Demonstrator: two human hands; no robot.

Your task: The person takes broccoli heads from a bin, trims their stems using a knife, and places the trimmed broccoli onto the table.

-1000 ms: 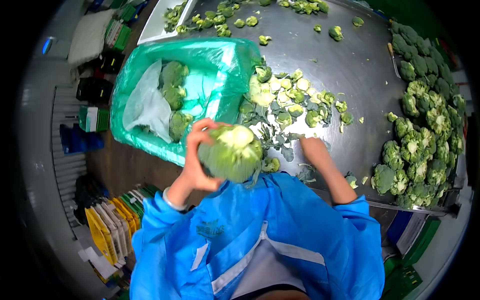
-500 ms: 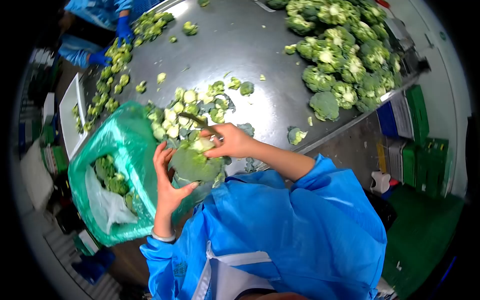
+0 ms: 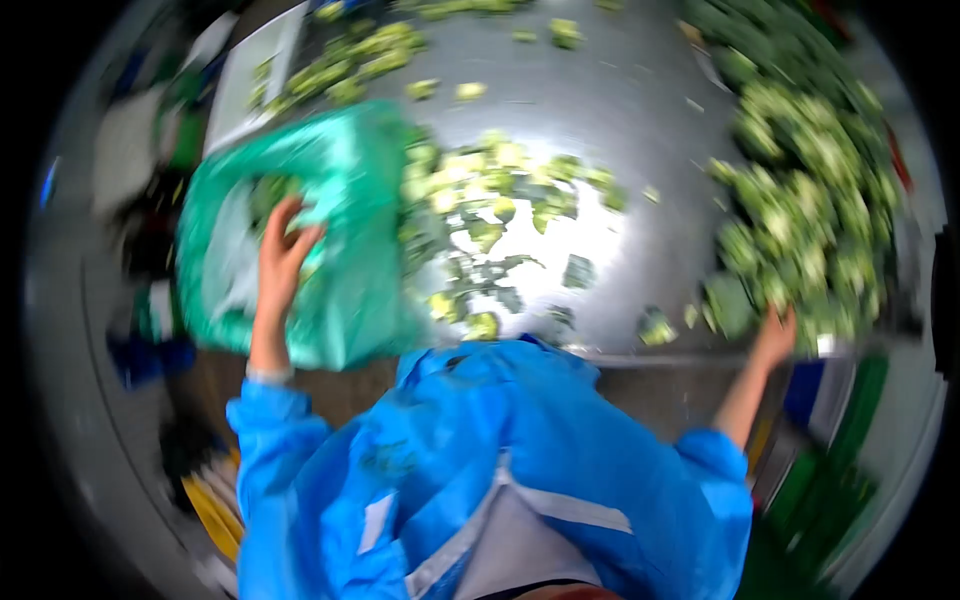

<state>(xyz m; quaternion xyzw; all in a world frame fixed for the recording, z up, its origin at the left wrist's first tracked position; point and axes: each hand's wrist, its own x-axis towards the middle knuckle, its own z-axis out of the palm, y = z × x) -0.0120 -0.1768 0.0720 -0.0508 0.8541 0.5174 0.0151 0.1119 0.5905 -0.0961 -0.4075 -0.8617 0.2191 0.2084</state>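
My left hand is over the green plastic-lined bin, its thumb and fingers apart with nothing between them. Inside the bin lie some broccoli and a sheet of pale film. On the far right my right hand touches the near edge of a big broccoli pile; its fingertips are blurred against the heads, and whether it holds one is unclear. Between the hands, broccoli trimmings and loose leaves are spread over the metal table.
A white tray stands at the back left, beside small broccoli florets. One broccoli piece lies near the table's front edge. Yellow crates are on the floor at lower left.
The broccoli head is no longer between my hands. My left hand has moved left over the bin, my right hand right to the pile. The view has turned and is blurred.
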